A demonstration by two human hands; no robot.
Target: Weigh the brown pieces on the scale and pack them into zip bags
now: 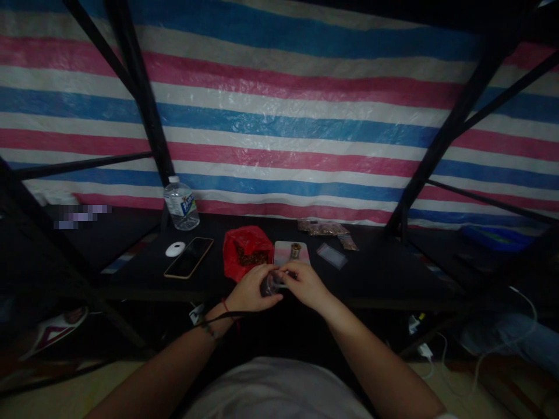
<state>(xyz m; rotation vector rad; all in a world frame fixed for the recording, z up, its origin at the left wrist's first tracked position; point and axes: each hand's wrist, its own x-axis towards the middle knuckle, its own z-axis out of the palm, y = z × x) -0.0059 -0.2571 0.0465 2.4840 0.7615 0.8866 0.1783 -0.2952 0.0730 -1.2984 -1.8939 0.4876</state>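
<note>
Above the shelf's front edge, my left hand (251,290) is closed around a small clear plastic bag (271,284). My right hand (304,283) pinches the upper edge of that bag; the fingertips partly hide it, and I cannot tell what it contains. Just beyond my left hand stands an open red plastic bag (231,249) with small brown pieces (251,256) inside. A white flat device (283,250) lies beyond my right hand, bearing a small brass-coloured metal cup (296,251). To its right is a flat clear zip bag (332,256).
Several small filled packets (325,228) lie at the back of the black shelf (384,273). On the left are a phone (189,258), a white rounded case (175,249) and a clear plastic bottle (181,205). Dark metal posts (148,116) flank a striped sheet (283,134).
</note>
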